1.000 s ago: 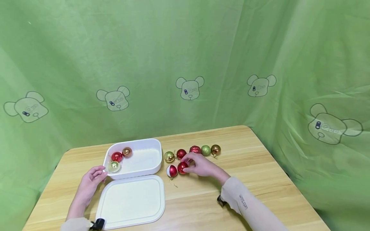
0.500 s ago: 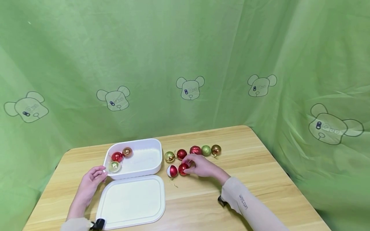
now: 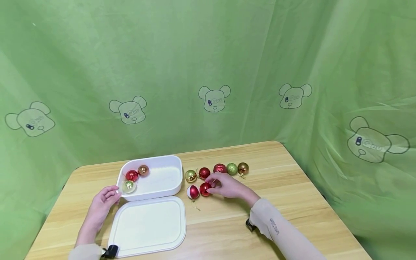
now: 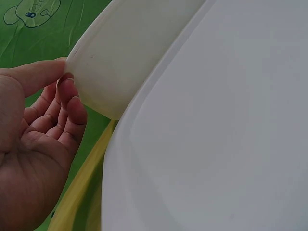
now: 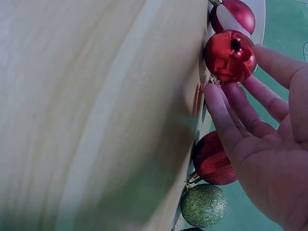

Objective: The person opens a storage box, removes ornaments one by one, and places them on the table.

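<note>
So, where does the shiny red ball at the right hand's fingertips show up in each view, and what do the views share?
Head: the shiny red ball is at lower centre, between the red-and-white ball and the right hand.
Left wrist: not in it.
Right wrist: upper right, just below the red-and-white ball.
Shared landmark: the green curtain, in all three views.

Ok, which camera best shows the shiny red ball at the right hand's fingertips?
The right wrist view: the shiny red ball shows large and almost whole there, beside the right hand. The head view shows it small, partly covered by that hand; the left wrist view doesn't show it.
</note>
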